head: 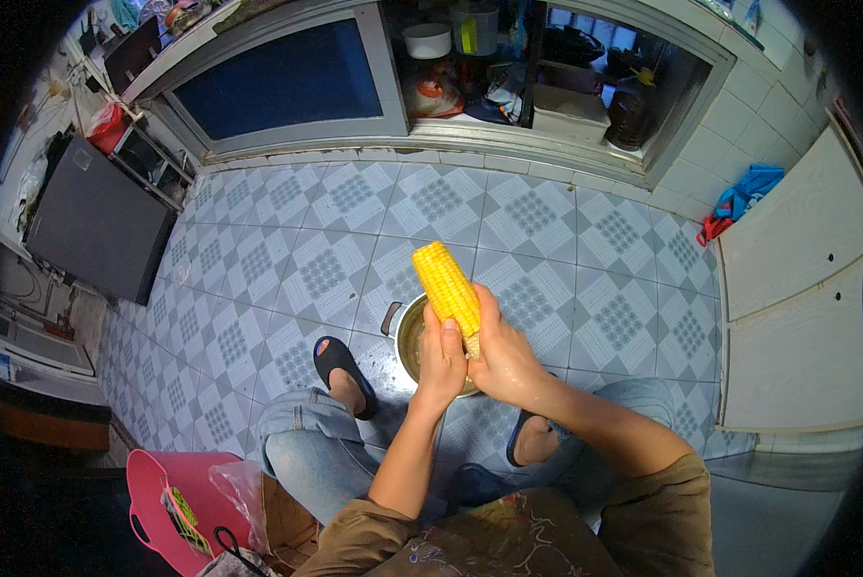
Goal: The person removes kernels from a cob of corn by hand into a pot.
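A yellow corn cob (446,285) is gripped between both hands, tilted with its upper end pointing away from me. Kernels cover most of it, while a pale bare patch (472,346) shows near the lower end. My left hand (442,360) holds the cob's left side, its thumb against the kernels. My right hand (503,353) wraps the lower right side. Below them a metal pot (407,346) with a brown side handle (390,318) stands on the floor. My hands hide much of the pot, and its contents are hard to make out.
Patterned tiles (323,270) cover the floor around my slippered feet (345,379). A pink basket (200,490) stands at my lower left, beside a cardboard box (287,519). White cabinet doors (792,288) line the right side. A dark grey cabinet (99,216) stands left, and sliding windows (287,79) lie ahead.
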`<state>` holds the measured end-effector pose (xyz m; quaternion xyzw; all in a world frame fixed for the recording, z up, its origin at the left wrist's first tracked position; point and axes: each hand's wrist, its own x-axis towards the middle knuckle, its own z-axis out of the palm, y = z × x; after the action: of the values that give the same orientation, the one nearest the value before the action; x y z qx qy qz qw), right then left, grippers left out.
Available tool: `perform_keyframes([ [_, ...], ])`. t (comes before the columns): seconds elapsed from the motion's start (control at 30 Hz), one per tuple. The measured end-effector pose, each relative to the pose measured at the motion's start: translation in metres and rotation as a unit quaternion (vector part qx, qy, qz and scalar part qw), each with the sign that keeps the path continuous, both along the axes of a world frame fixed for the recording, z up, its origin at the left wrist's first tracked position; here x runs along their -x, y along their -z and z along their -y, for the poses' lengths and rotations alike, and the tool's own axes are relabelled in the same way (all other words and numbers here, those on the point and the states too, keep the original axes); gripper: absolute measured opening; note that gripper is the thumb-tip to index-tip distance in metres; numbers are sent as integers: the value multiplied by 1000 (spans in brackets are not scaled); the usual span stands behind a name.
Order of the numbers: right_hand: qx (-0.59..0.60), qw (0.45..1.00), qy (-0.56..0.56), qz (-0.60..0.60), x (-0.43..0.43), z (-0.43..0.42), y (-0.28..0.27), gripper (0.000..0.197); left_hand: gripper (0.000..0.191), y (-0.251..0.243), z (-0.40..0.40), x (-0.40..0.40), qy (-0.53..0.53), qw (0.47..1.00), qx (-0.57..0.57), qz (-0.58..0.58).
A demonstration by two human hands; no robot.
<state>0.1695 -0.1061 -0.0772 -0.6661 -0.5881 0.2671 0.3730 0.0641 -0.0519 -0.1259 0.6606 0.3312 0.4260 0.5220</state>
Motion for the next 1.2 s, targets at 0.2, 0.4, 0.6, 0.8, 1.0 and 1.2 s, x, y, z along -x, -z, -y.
perform_keyframes([
  [0.2, 5, 999, 9, -41, -1, 0, 10, 75, 32, -5, 0, -1, -4, 1000, -14, -21],
  [0.4, 26, 999, 5, -44, -5, -2, 4, 78, 35, 1, -3, -3, 8, 999, 32, 26],
  [0.6, 43, 999, 13, 26, -1, -5, -2, 79, 36, 3, -3, -7, 5, 996, 68, 58],
  [0.8, 57, 998, 6, -21, -6, -4, 2, 77, 33, 11, -3, -9, 4, 999, 30, 45],
  [1.0, 54, 998, 0, -28, -6, -6, 2, 77, 33, 12, -4, -8, -5, 998, 49, 50],
  [1.2, 59, 996, 27, -58, -5, -14, 12, 78, 40, 12, -7, -11, 10, 979, 155, 128],
])
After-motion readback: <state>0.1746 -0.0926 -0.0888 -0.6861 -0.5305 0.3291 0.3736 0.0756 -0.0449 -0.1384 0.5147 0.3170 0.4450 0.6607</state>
